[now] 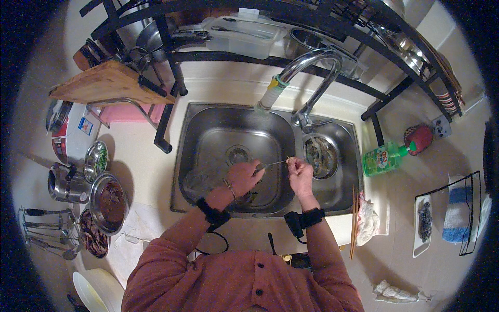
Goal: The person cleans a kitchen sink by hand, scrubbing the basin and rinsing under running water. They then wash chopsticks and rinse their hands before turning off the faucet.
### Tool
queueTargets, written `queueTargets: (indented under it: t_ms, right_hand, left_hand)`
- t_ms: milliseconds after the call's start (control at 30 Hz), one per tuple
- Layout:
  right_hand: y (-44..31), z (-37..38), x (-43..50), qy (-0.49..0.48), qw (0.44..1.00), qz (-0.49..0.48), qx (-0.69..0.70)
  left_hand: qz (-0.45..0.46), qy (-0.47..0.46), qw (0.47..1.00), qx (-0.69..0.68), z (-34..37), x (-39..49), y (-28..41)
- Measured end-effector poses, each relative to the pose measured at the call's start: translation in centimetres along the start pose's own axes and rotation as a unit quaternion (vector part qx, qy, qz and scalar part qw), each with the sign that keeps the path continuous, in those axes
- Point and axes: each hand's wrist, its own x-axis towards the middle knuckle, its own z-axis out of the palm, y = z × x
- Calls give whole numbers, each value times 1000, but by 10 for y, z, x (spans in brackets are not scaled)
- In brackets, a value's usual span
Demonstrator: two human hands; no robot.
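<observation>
Over the steel sink's large basin (286, 140), my left hand (243, 179) has its thumb and fingers around the end of a thin light strand or stick (275, 162); its exact kind is too small to tell. The other end reaches my right hand (300, 175), which pinches a small pale piece (289, 158), mostly covered by the fingertips. Just right of that hand, a round metal bowl of what look like raw shrimp (320, 156) sits in the small basin. A clear plastic bag (202, 181) lies in the large basin, left of my left hand. Dark bits lie below my hands.
A chrome faucet (331, 64) arches over the sink from behind, under a black rack (343, 78). Green dish soap (384, 159) and chopsticks (353, 222) are at right. At left are metal bowls of chopped greens (102, 158) and dark red food (113, 202), plus a wooden cutting board (109, 84).
</observation>
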Motion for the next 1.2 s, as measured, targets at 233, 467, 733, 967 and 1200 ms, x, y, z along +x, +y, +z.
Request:
queueTargets:
  t_ms: [233, 467, 733, 967, 1200]
  right_hand:
    - [13, -2, 4, -1, 999, -49, 5]
    - [10, -7, -10, -108, 971, 45, -211]
    - [3, -15, -31, -182, 945, -2, -270]
    - [15, -25, -47, -166, 959, 34, -228]
    - [25, -44, -62, -125, 974, 46, -185]
  left_hand:
    - [-32, -33, 999, -11, -10, -1, -15]
    - [-126, -32, 945, -299, -6, 8, -44]
    - [-237, -102, 758, -599, -13, 11, -33]
    - [-179, -142, 738, -635, 5, 16, -26]
    - [-302, -253, 816, -422, 13, 33, -5]
